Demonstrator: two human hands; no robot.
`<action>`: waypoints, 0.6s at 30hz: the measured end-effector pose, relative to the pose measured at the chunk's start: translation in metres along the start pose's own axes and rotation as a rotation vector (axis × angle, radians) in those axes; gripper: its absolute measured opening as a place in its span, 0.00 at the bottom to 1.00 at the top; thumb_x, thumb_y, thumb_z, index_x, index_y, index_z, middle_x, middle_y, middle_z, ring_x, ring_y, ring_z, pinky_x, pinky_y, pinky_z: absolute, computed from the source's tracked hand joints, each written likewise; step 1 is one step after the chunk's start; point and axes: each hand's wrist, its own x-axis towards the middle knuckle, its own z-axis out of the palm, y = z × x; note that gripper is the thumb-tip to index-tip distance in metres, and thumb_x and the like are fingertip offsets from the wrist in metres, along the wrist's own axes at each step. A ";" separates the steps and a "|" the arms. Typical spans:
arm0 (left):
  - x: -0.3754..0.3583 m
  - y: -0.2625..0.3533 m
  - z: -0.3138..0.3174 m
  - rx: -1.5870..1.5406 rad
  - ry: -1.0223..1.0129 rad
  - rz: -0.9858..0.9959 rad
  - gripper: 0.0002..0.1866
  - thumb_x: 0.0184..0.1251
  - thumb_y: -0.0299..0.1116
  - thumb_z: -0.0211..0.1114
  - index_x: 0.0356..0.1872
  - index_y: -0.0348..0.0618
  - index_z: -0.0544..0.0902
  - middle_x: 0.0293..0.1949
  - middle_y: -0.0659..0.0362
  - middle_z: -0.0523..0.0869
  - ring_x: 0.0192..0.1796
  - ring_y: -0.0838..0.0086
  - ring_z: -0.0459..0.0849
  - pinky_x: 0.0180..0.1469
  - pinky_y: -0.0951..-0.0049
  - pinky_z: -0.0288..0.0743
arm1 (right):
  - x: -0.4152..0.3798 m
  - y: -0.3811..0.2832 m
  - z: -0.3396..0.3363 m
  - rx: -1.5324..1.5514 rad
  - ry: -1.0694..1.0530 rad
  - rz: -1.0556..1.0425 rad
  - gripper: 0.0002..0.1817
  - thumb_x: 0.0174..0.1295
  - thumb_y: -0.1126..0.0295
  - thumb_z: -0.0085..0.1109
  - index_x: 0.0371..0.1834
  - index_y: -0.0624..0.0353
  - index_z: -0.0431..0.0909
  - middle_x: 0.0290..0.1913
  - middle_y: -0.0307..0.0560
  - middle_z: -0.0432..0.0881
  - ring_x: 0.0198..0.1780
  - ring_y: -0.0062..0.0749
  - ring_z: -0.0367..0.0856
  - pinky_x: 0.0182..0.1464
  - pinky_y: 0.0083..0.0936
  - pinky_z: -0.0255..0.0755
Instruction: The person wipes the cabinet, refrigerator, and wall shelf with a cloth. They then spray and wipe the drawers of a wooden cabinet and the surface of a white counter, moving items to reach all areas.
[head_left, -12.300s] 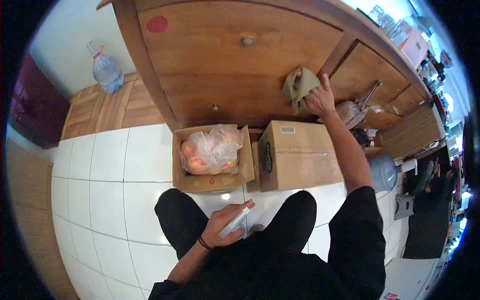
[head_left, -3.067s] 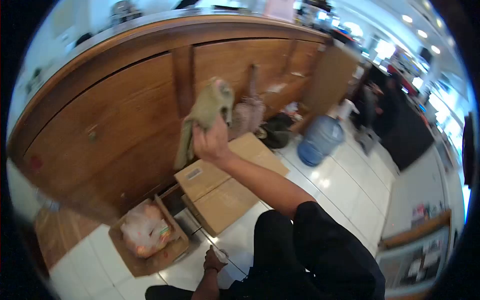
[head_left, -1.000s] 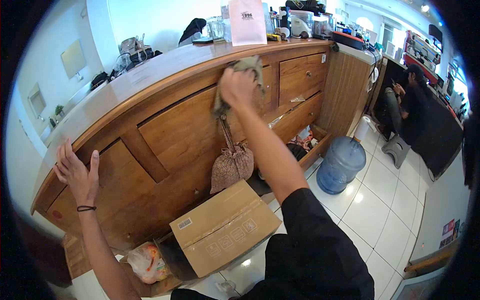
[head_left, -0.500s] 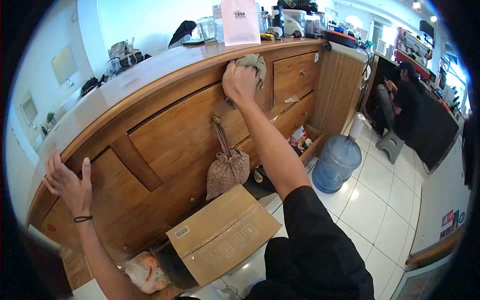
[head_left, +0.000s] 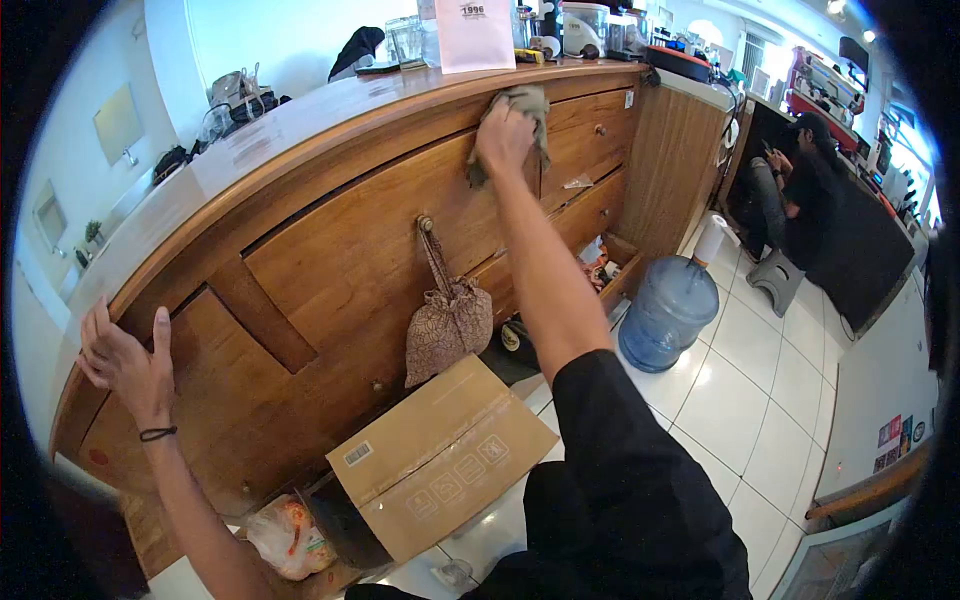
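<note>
My right hand (head_left: 506, 138) is closed on a greenish-grey cloth (head_left: 528, 102), pressed to the wooden drawer front just under the counter's edge. Part of the cloth hangs down on both sides of the fingers. At the left end, my left hand (head_left: 128, 362) rests against the counter's rounded wooden rim with its fingers spread and thumb up; it holds nothing. Between the two hands lies the wooden cabinet front (head_left: 350, 240). A patterned drawstring pouch (head_left: 449, 325) hangs by its cord from a drawer knob (head_left: 425, 224).
Below stands a cardboard box (head_left: 442, 458) beside a plastic bag (head_left: 290, 538). A blue water jug (head_left: 668, 315) with a pump is on the tiled floor near an open drawer (head_left: 622, 270). A pink-white paper bag (head_left: 476, 38) stands on the counter. Another person (head_left: 800, 190) sits at right.
My right hand has moved the cloth slightly right along the cabinet front, and more cloth now hangs left of the hand. The view has shifted a little. My left hand stays on the rim.
</note>
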 end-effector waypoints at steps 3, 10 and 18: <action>0.002 0.007 -0.001 -0.020 0.027 -0.019 0.42 0.68 0.66 0.57 0.72 0.48 0.61 0.70 0.55 0.64 0.77 0.60 0.54 0.75 0.38 0.36 | -0.053 -0.010 0.012 0.135 0.107 -0.078 0.27 0.75 0.57 0.39 0.47 0.77 0.77 0.53 0.77 0.77 0.58 0.72 0.72 0.62 0.54 0.62; 0.004 0.004 -0.011 -0.035 -0.078 -0.024 0.44 0.66 0.67 0.59 0.71 0.46 0.60 0.69 0.56 0.63 0.77 0.59 0.52 0.75 0.39 0.35 | -0.074 0.033 0.000 0.251 -0.224 -0.007 0.28 0.75 0.56 0.42 0.60 0.75 0.71 0.56 0.77 0.77 0.59 0.70 0.72 0.63 0.54 0.63; 0.004 0.013 -0.009 -0.082 -0.044 -0.088 0.46 0.62 0.69 0.62 0.72 0.48 0.60 0.70 0.57 0.62 0.78 0.59 0.50 0.75 0.35 0.33 | -0.094 -0.028 0.011 0.085 -0.093 -0.132 0.27 0.76 0.61 0.38 0.41 0.82 0.78 0.47 0.80 0.79 0.48 0.74 0.74 0.56 0.59 0.65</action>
